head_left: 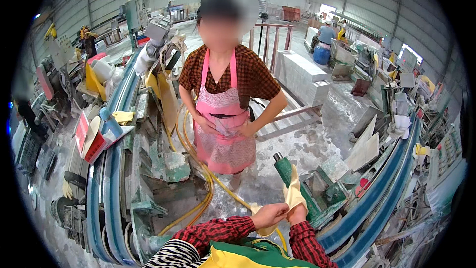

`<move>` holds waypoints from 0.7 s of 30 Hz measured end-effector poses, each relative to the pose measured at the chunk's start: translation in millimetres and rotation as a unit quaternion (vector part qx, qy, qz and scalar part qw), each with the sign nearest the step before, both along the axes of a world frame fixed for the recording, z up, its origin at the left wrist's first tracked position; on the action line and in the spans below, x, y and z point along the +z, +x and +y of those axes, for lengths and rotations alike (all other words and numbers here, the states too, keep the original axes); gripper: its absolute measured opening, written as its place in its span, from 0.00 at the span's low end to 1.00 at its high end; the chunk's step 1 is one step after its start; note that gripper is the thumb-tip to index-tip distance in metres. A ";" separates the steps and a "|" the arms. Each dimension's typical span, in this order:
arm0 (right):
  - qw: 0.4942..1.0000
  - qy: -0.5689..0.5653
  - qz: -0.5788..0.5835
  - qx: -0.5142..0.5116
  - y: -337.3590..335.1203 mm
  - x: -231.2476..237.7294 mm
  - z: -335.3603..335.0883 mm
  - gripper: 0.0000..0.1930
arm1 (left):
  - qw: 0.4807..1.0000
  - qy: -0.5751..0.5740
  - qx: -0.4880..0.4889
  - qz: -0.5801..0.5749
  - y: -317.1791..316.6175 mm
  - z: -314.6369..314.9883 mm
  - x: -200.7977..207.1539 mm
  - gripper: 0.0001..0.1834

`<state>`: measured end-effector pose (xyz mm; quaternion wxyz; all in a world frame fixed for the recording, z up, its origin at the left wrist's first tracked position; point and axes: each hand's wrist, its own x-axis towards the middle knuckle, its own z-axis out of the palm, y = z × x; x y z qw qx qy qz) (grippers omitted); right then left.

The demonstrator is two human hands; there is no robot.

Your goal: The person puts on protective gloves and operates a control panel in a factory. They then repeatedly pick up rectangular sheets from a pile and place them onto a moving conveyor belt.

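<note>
My left hand [270, 215] is closed, its fingers pinching the cuff of a cream rubber glove [295, 191] at my right wrist. My right hand [297, 213] is partly inside that glove; the bare heel of the hand shows, and the fingers are hidden. Upward from the hand, the glove's end narrows and looks loose. Another cream glove-like piece [266, 229] hangs below my left hand. Red-and-black checked sleeves cover both forearms. Just beyond the glove lies a green cylinder [284, 168] of a machine.
Facing me stands a person in a pink apron [223, 134], hands at the waist. Yellow hoses [210, 183] run across the wet floor. Blue-belted machines flank me on the left [114, 183] and right [369, 211]. A red box [94, 141] sits on the left machine; white blocks [300, 77] stand behind.
</note>
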<state>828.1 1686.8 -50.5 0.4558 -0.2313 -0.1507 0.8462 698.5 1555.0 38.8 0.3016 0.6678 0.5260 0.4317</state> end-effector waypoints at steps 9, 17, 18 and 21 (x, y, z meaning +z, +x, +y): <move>0.988 0.044 -0.144 0.031 -27.6 21.7 -16.5 0.22 | 0.994 -0.040 -0.100 0.023 2.5 -12.8 -14.9 0.11; 0.977 0.116 -0.173 0.033 -50.9 64.7 8.9 0.22 | 0.994 0.061 -0.086 -0.011 -17.5 0.6 20.8 0.10; 0.976 0.119 -0.176 0.036 -54.8 66.9 7.8 0.22 | 0.992 0.052 -0.116 0.024 -18.6 1.1 23.0 0.09; 0.972 0.131 -0.187 0.045 -65.5 76.1 0.1 0.22 | 0.993 0.053 -0.103 0.010 -24.0 -2.9 23.4 0.08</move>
